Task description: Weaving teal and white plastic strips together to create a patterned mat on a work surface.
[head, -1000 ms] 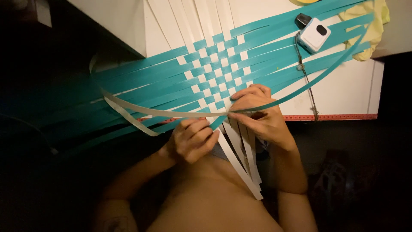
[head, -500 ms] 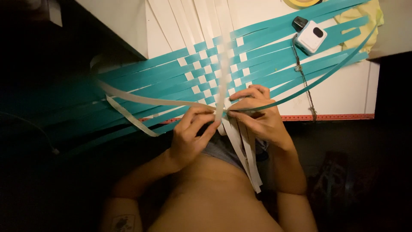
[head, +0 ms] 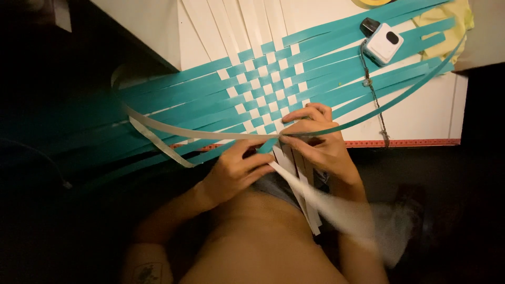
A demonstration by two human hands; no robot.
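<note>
A checkered weave of teal and white paper strips lies on a white table. My left hand pinches a teal strip end and a white strip at the weave's near edge. My right hand presses its fingers on the weave's near corner and holds a long teal strip that arcs up to the right. Loose white strips hang down over my lap, one blurred in motion. A long pale strip curves out to the left.
A small white camera-like device with a cord lies on the strips at the upper right. A yellow cloth sits at the table's far right corner. A red ruler edge runs along the table's near side. The surroundings are dark.
My left hand has dropped slightly toward the table's edge with the strip end. A white strip now swings out to the lower right. The view has tilted a little.
</note>
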